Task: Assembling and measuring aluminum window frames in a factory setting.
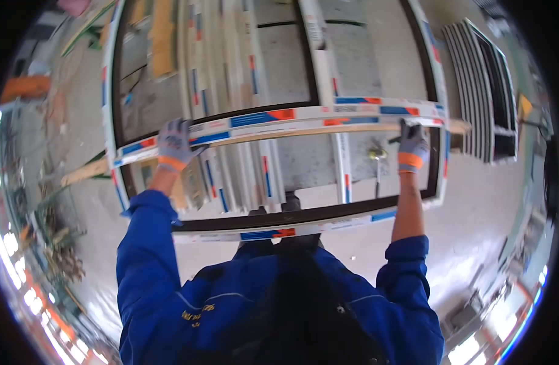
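A large white window frame with dark inner edges and strips of blue, red and white protective film lies in front of me. Its crossbars divide it into several openings. My left hand, in a grey glove with an orange cuff, grips the middle crossbar near its left end, thumb pointing right along it. Near the right end, my right hand, gloved alike, has its fingers closed over the same bar. Both palms' undersides are hidden. The frame's near bar crosses just in front of my body.
Beneath the frame runs a wooden beam, sticking out on both sides. Several long white profiles lie lower down, seen through the openings. A stack of dark-and-white frames stands at the right. At the left is a cluttered rack.
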A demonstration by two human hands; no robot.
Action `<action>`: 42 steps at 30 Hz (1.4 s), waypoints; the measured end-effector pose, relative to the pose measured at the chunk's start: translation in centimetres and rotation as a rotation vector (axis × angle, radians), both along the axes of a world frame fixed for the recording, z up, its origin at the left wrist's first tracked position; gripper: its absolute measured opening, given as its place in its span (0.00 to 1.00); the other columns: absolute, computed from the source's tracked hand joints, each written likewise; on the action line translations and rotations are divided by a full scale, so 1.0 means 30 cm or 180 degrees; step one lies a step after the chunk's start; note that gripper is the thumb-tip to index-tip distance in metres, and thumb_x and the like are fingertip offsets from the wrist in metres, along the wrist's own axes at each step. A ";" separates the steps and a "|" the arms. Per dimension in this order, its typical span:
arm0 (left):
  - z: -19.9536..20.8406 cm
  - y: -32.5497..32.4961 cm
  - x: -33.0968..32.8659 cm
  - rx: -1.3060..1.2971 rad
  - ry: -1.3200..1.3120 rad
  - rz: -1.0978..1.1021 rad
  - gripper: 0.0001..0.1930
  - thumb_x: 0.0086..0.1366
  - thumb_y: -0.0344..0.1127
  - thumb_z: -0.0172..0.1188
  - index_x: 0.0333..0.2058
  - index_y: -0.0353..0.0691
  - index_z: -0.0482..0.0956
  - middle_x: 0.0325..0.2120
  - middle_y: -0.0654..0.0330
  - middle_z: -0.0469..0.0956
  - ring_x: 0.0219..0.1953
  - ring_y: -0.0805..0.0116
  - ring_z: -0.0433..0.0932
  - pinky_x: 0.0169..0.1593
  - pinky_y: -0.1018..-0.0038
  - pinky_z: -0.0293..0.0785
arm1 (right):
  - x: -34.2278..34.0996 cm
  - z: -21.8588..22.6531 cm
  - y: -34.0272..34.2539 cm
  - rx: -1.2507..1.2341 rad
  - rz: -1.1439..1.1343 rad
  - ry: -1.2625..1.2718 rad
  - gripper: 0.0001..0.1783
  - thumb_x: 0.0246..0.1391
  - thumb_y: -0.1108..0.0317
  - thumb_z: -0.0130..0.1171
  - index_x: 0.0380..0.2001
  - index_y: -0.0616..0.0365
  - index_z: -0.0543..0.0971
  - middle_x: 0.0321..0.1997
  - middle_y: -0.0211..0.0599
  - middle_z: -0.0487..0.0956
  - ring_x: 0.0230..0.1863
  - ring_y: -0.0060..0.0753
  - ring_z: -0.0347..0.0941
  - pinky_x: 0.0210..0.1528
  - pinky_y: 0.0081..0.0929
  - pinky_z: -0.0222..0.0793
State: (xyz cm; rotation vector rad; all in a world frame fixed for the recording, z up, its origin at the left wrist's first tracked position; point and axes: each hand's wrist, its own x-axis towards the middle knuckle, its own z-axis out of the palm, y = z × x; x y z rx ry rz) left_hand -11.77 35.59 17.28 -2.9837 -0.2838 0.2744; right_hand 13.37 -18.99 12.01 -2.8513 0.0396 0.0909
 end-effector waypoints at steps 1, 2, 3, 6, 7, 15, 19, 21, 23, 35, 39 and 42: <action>-0.014 0.007 0.010 -0.0113 -0.0132 -0.0011 0.40 0.43 0.58 0.71 0.51 0.40 0.72 0.49 0.53 0.71 0.52 0.52 0.68 0.57 0.59 0.64 | -0.035 0.110 0.058 0.0177 -0.0042 0.0009 0.35 0.35 0.55 0.75 0.46 0.59 0.76 0.40 0.50 0.78 0.43 0.52 0.75 0.47 0.45 0.70; -0.025 0.006 0.022 -0.0189 -0.0160 -0.0098 0.40 0.43 0.58 0.71 0.51 0.40 0.72 0.49 0.53 0.71 0.52 0.52 0.68 0.57 0.59 0.64 | -0.050 0.170 0.088 0.0162 0.0799 -0.0519 0.40 0.34 0.53 0.75 0.51 0.58 0.73 0.47 0.50 0.76 0.50 0.52 0.71 0.54 0.47 0.65; -0.039 0.006 0.036 -0.0220 -0.0186 -0.0126 0.40 0.43 0.58 0.71 0.51 0.40 0.71 0.49 0.53 0.70 0.52 0.51 0.67 0.57 0.58 0.64 | -0.057 0.203 0.111 0.0135 0.1671 -0.1020 0.45 0.33 0.51 0.75 0.56 0.58 0.71 0.54 0.50 0.73 0.57 0.53 0.67 0.61 0.48 0.60; -0.059 0.008 0.042 -0.0234 -0.0264 -0.0166 0.39 0.43 0.56 0.72 0.51 0.41 0.71 0.49 0.53 0.69 0.51 0.50 0.67 0.57 0.58 0.64 | -0.018 0.168 0.210 -0.0274 0.2348 -0.0571 0.53 0.31 0.45 0.75 0.60 0.57 0.66 0.62 0.47 0.66 0.65 0.53 0.58 0.69 0.50 0.48; -0.060 0.015 0.033 -0.0216 -0.0321 -0.0147 0.39 0.43 0.56 0.72 0.51 0.41 0.70 0.49 0.52 0.69 0.51 0.50 0.67 0.57 0.58 0.64 | 0.005 0.167 0.244 -0.0380 0.2379 -0.0704 0.55 0.29 0.42 0.75 0.61 0.57 0.65 0.62 0.47 0.66 0.66 0.52 0.58 0.71 0.50 0.46; -0.023 0.026 0.038 -0.0038 0.0030 0.0114 0.40 0.40 0.51 0.73 0.51 0.41 0.69 0.48 0.53 0.69 0.52 0.50 0.67 0.59 0.58 0.63 | 0.104 0.139 0.278 -0.0877 0.2906 -0.0110 0.53 0.30 0.34 0.70 0.55 0.58 0.69 0.53 0.43 0.71 0.56 0.46 0.66 0.65 0.43 0.56; -0.027 0.054 0.030 0.0174 0.0313 -0.0160 0.41 0.42 0.54 0.72 0.53 0.39 0.69 0.48 0.52 0.69 0.52 0.50 0.67 0.60 0.59 0.62 | 0.117 0.110 0.278 -0.0852 0.3023 -0.0303 0.49 0.30 0.34 0.69 0.52 0.58 0.71 0.52 0.42 0.72 0.53 0.45 0.68 0.61 0.41 0.60; -0.012 -0.002 0.046 0.0181 0.0080 -0.0161 0.43 0.42 0.59 0.71 0.54 0.38 0.69 0.48 0.51 0.69 0.52 0.51 0.67 0.60 0.58 0.62 | 0.123 0.115 0.276 -0.0886 0.3070 -0.0343 0.50 0.32 0.31 0.66 0.53 0.57 0.70 0.51 0.41 0.72 0.53 0.44 0.68 0.61 0.41 0.60; 0.004 -0.158 0.115 -0.0363 -0.0105 -0.0292 0.44 0.42 0.62 0.70 0.53 0.38 0.70 0.48 0.50 0.68 0.52 0.52 0.68 0.60 0.59 0.62 | 0.129 0.122 0.273 -0.0917 0.3116 -0.0382 0.51 0.34 0.28 0.63 0.54 0.57 0.70 0.49 0.40 0.73 0.53 0.43 0.69 0.60 0.41 0.60; -0.040 -0.404 0.281 -0.0012 0.0311 -0.0411 0.47 0.42 0.68 0.67 0.53 0.35 0.73 0.48 0.52 0.74 0.52 0.53 0.72 0.59 0.62 0.67 | 0.127 0.115 0.249 -0.0635 0.3118 -0.0716 0.37 0.37 0.46 0.65 0.49 0.57 0.72 0.46 0.41 0.74 0.48 0.44 0.71 0.56 0.38 0.65; -0.007 -0.407 0.282 -0.0064 0.0187 -0.0373 0.46 0.43 0.68 0.67 0.52 0.35 0.73 0.48 0.53 0.74 0.52 0.54 0.72 0.58 0.63 0.68 | 0.113 0.177 0.284 -0.0878 0.3041 -0.0366 0.36 0.39 0.46 0.65 0.50 0.56 0.72 0.45 0.39 0.76 0.48 0.41 0.71 0.58 0.37 0.62; -0.004 -0.376 0.283 -0.0077 0.0434 -0.0437 0.44 0.46 0.68 0.64 0.52 0.36 0.73 0.49 0.54 0.73 0.51 0.55 0.73 0.56 0.64 0.69 | 0.102 0.166 0.326 -0.0730 0.2863 -0.0233 0.43 0.33 0.47 0.69 0.53 0.56 0.71 0.51 0.43 0.73 0.54 0.46 0.69 0.61 0.41 0.62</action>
